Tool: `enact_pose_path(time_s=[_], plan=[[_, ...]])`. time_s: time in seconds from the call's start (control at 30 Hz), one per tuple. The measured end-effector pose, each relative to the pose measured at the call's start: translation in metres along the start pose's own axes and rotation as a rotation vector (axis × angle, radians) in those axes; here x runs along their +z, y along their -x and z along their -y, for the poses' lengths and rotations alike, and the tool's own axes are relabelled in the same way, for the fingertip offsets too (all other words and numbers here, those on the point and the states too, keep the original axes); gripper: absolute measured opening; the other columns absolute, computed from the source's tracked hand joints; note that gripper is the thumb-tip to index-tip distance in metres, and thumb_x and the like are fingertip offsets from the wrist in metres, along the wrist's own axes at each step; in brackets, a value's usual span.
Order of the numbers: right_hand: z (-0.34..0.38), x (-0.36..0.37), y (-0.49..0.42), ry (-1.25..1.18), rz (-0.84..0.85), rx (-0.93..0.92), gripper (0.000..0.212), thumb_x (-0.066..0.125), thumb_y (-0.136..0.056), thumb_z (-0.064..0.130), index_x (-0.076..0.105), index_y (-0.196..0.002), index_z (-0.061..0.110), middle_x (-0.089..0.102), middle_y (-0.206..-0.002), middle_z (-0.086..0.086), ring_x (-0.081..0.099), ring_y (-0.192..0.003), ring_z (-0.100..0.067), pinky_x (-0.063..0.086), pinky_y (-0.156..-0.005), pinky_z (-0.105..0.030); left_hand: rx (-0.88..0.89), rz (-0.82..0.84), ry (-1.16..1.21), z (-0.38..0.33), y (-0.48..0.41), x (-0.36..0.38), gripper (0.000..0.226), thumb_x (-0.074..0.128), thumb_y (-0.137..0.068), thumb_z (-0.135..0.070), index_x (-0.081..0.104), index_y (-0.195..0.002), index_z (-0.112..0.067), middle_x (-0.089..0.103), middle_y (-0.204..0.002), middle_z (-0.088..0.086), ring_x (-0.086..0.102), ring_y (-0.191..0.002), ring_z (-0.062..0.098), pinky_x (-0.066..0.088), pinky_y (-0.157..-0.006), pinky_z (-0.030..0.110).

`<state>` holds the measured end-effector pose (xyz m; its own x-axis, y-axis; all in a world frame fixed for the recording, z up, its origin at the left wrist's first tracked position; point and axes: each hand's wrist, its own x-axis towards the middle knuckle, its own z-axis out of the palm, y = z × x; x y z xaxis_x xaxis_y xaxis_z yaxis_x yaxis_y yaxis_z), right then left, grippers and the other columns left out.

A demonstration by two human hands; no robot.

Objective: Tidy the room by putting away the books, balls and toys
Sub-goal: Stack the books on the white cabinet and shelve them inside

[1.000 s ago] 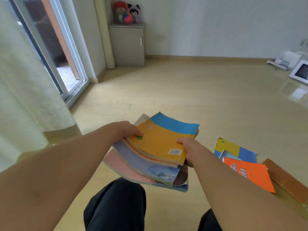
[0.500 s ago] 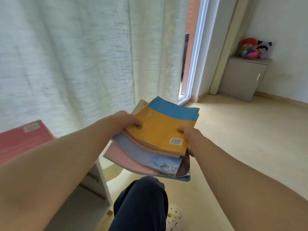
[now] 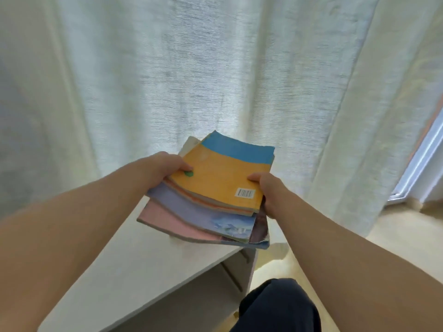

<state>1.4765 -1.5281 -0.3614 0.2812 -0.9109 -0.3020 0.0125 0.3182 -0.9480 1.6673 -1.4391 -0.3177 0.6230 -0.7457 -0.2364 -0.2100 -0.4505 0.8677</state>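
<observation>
A fanned stack of books [image 3: 215, 185] is held in front of me, topped by an orange and blue book with a barcode; lilac and pink covers stick out below. My left hand [image 3: 163, 167] grips the stack's left edge, thumb on the top cover. My right hand [image 3: 268, 190] grips the right edge, its fingers hidden under the stack. The stack hovers above the right end of a white shelf unit [image 3: 143, 255].
A pale curtain [image 3: 191, 68] hangs close behind the shelf and fills the background. A window frame [image 3: 422, 161] shows at the right edge. Light wooden floor [image 3: 402, 231] lies to the right. My dark-trousered knee [image 3: 275, 305] is at the bottom.
The view has swung further left, away from the open floor and the cabinet with toys. The white shelf now lies directly under the stack. Both hands keep the same hold.
</observation>
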Motion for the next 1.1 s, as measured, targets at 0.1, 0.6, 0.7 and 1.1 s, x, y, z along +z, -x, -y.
enact_pose_path(time_s=[0.1, 0.6, 0.7, 1.1], plan=[[-0.011, 0.049, 0.001, 0.023, 0.109, -0.002, 0.008, 0.059, -0.085, 0.008, 0.057, -0.091, 0.005, 0.067, -0.1, -0.018, 0.066, -0.091, -0.034, 0.053, -0.087, -0.049, -0.036, -0.099, 0.07, 0.029, 0.002, -0.043, 0.038, 0.072, -0.08, -0.014, 0.058, -0.113, -0.003, 0.063, -0.089, 0.015, 0.061, -0.077, 0.029, 0.05, -0.066, 0.032], [-0.081, 0.172, 0.027, 0.574, 0.526, 0.141, 0.046, 0.055, -0.093, 0.021, 0.042, -0.134, 0.004, 0.047, -0.131, -0.015, 0.049, -0.116, -0.031, 0.045, -0.093, -0.045, -0.414, -0.213, -0.032, 0.223, -0.021, -0.113, 0.022, 0.055, -0.09, 0.002, 0.057, -0.11, 0.01, 0.058, -0.08, 0.017, 0.059, -0.046, 0.02, 0.052, -0.044, 0.027], [-0.084, 0.164, 0.025, 0.607, 0.445, 0.135, 0.04, 0.053, -0.094, 0.018, 0.046, -0.13, 0.002, 0.052, -0.117, -0.013, 0.052, -0.103, -0.027, 0.048, -0.087, -0.04, -0.442, -0.233, -0.269, 0.207, -0.022, -0.109, 0.047, 0.057, -0.09, -0.007, 0.042, -0.132, 0.005, 0.056, -0.115, 0.021, 0.062, -0.101, 0.028, 0.05, -0.085, 0.037], [-0.057, 0.053, 0.019, 0.328, 0.073, 0.056, 0.007, 0.051, -0.09, 0.01, 0.055, -0.095, 0.01, 0.056, -0.088, -0.009, 0.056, -0.071, -0.021, 0.045, -0.064, -0.03, 0.279, -0.015, -0.41, 0.051, 0.018, 0.044, 0.028, 0.049, -0.088, -0.006, 0.063, -0.11, -0.016, 0.063, -0.114, 0.002, 0.059, -0.104, 0.02, 0.046, -0.084, 0.026]])
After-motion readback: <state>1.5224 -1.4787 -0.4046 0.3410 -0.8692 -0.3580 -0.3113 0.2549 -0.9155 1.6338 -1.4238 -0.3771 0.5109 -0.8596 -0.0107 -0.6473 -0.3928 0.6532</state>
